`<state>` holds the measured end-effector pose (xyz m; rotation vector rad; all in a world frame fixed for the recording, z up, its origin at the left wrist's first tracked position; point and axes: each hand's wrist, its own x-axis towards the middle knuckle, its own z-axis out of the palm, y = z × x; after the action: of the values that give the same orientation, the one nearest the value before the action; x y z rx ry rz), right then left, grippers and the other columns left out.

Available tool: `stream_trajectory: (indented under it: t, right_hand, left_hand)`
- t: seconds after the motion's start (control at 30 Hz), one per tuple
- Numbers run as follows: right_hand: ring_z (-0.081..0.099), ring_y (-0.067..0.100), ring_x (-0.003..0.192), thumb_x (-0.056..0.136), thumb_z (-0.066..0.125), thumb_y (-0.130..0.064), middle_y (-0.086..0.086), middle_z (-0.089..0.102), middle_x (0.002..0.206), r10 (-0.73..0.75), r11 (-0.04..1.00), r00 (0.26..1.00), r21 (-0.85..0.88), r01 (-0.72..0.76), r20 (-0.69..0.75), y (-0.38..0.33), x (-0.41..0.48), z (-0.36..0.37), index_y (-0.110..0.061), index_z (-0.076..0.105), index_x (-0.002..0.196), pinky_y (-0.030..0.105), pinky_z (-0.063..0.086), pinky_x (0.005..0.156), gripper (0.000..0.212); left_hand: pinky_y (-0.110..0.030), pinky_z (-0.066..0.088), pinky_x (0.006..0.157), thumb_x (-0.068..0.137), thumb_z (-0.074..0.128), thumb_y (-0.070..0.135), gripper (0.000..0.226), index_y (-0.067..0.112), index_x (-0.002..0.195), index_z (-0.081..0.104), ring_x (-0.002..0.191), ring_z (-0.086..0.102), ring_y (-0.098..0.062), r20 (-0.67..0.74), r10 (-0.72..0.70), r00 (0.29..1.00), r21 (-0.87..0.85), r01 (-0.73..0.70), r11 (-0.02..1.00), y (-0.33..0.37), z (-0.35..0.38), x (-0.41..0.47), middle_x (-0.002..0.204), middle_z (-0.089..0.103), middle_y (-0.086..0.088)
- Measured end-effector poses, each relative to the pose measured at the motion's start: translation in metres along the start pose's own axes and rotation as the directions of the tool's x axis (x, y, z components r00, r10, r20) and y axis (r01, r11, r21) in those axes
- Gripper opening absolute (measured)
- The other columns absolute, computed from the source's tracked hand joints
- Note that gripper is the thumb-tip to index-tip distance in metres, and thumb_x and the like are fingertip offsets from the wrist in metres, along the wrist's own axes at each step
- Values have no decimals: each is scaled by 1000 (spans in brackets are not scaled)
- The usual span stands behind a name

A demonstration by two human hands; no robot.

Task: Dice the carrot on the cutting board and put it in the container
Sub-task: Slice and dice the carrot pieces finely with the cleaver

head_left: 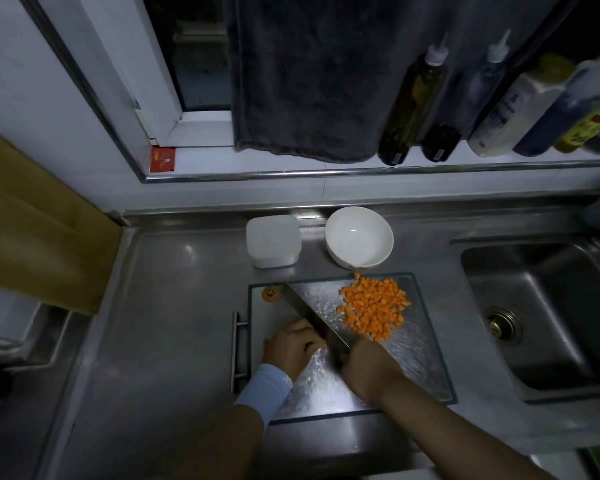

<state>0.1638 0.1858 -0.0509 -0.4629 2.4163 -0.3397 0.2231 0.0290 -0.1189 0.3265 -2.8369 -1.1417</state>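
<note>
right hand (pixel 366 367) grips steel cleaver (pixel 305 303) | left hand (pixel 291 348) holds carrot (pixel 266 342) | glass board (pixel 413 358)

Under my left hand (pixel 293 344), the cutting board (pixel 413 348) looks like clear glass, its top pebbled and glossy with glare. The knife (pixel 305 306) in my right hand (pixel 368 368) has a smooth, dull-grey metal blade. Left of my left hand, the counter (pixel 174 306) is brushed stainless steel, as is the sink (pixel 551 323) right of my right hand. Beyond both hands stand a glossy white ceramic bowl (pixel 359 237) and a frosted, matt plastic container (pixel 272 240). Farther off hangs a dark plush towel (pixel 309 81).
</note>
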Motion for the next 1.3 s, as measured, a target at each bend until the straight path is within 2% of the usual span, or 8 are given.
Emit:
stream_trajectory:
  t: [0.07, 0.2, 0.4, 0.53, 0.67, 0.83, 1.1, 1.3]
  right_hand:
    - [66, 26, 102, 96, 52, -36, 11, 71, 107, 19, 1000, 1000, 7, -19, -11, 6, -6, 0, -11, 67, 106, 28, 48, 80, 32]
    - [67, 27, 98, 94, 53, -40, 10, 72, 105, 38, 999, 999, 41, -36, -40, 8, -11, -7, -12, 69, 105, 29, 48, 75, 34]
    - [67, 27, 96, 93, 54, -37, 8, 71, 104, 10, 998, 995, 55, -5, -98, 6, -13, -12, -14, 68, 108, 27, 46, 73, 31]
    - [67, 24, 99, 93, 55, -36, 6, 70, 108, 22, 999, 991, 28, -19, -132, 3, -15, -8, -15, 66, 110, 26, 47, 75, 30]
    - [66, 22, 103, 94, 54, -38, 5, 69, 111, 29, 999, 990, -20, -32, -141, 2, -20, -1, -14, 65, 112, 26, 48, 79, 32]
    - [65, 20, 104, 94, 54, -38, 3, 68, 113, 19, 999, 990, -40, -25, -140, 5, -23, 8, -17, 64, 114, 29, 52, 88, 31]
    - [61, 16, 110, 96, 51, -34, 2, 65, 120, 5, 996, 994, -86, -14, -110, 8, -19, 21, -18, 59, 120, 25, 49, 94, 29]
    - [58, 17, 118, 100, 44, -31, 6, 62, 126, -32, 993, 997, -119, 23, -71, 3, -7, 26, -11, 55, 127, 24, 44, 100, 35]
  left_hand:
    - [-24, 47, 80, 82, 69, 13, 7, 16, 84, 76, 85, 57, -8, 9, 5, 1000, -19, -5, 1000, -1, -1, 1, 95, 65, 3]
    - [-5, 36, 78, 81, 72, 17, 5, 17, 85, 76, 83, 52, 1, -6, -3, 1000, -50, 3, 999, 2, -3, 0, 94, 63, 8]
    - [1, 33, 80, 84, 69, 26, 4, 24, 85, 72, 88, 50, 13, -94, -9, 995, -83, 1, 997, -5, -13, -7, 91, 54, 21]
    - [2, 33, 79, 82, 70, 22, 3, 23, 84, 72, 82, 51, 8, -105, 17, 994, -30, -20, 999, -9, -17, -11, 92, 58, 15]
    - [-1, 36, 84, 80, 72, 18, 7, 20, 86, 75, 85, 55, 2, -58, 79, 995, -8, -79, 997, -12, -8, -11, 96, 64, 9]
    - [-23, 53, 76, 80, 70, 18, 9, 23, 85, 76, 84, 60, -2, -74, 71, 995, 29, -69, 997, -19, 7, -8, 94, 66, 12]
    - [-33, 58, 71, 80, 66, 17, 13, 24, 84, 77, 84, 67, -13, -34, 102, 994, 75, -99, 992, -28, 13, -1, 97, 69, 7]
    - [-31, 58, 71, 77, 71, 9, 16, 23, 84, 76, 83, 67, -12, 0, 139, 990, 61, -139, 988, -34, 16, 2, 98, 69, 8]
